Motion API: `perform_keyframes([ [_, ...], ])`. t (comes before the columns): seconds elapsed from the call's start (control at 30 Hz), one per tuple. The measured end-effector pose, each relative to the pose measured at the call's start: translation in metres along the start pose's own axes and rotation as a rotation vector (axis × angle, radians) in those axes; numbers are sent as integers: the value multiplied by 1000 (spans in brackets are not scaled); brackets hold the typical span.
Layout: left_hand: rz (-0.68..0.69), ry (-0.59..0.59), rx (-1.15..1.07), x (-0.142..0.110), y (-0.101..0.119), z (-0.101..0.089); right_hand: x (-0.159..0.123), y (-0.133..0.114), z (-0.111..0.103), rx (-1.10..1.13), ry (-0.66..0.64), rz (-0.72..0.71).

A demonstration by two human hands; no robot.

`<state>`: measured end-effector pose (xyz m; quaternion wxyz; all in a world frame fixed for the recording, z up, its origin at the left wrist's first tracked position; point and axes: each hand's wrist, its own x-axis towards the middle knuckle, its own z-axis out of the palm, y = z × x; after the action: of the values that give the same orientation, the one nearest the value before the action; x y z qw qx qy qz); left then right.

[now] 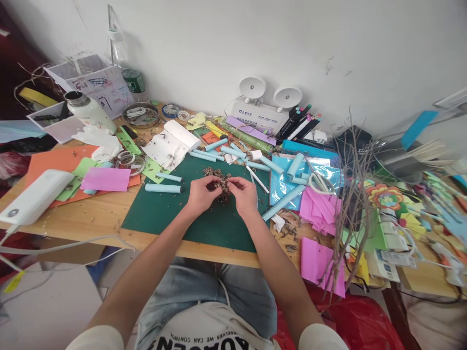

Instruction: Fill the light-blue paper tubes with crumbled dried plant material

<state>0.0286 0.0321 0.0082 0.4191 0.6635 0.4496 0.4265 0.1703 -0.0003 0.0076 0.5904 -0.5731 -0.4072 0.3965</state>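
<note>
A clump of dried brown plant bits [221, 185] is between my two hands, over the green cutting mat [160, 206]. My left hand [202, 195] pinches its left side, with thumb and forefinger closed on it. From the right, my right hand [242, 194] grips the same clump in a pinch. Small crumbs lie scattered on the mat around it. Light blue paper tubes [163, 188] rest on the mat to the left, and a thin white stick [257, 179] lies to the right of my right hand.
Bundled dry twigs [352, 209] rise at the right, beside pink paper [321, 265]. Scissors [321, 183] lie on a blue plastic packet [279, 187]. A white bottle [89, 112] and an emergency light [257, 114] stand at the back. A white power bank-like device [36, 197] sits far left.
</note>
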Motion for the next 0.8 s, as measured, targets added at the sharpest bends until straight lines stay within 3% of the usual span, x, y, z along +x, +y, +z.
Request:
perform_keyframes([
  [0.1, -77, -3, -185, 2, -3, 5, 3, 5, 3, 153, 42, 80],
  [0.2, -103, -1, -237, 3, -4, 9, 1, 2, 4, 119, 68, 66],
  [0.4, -71, 76, -3, -3, 4, 8, -8, -14, -2, -235, 104, -207],
  [0.5, -47, 87, 78, -3, 4, 6, -5, -16, -8, -229, 105, -174],
  [0.8, 109, 24, 259, -1, -1, 6, -8, -17, -4, -252, -87, -141],
])
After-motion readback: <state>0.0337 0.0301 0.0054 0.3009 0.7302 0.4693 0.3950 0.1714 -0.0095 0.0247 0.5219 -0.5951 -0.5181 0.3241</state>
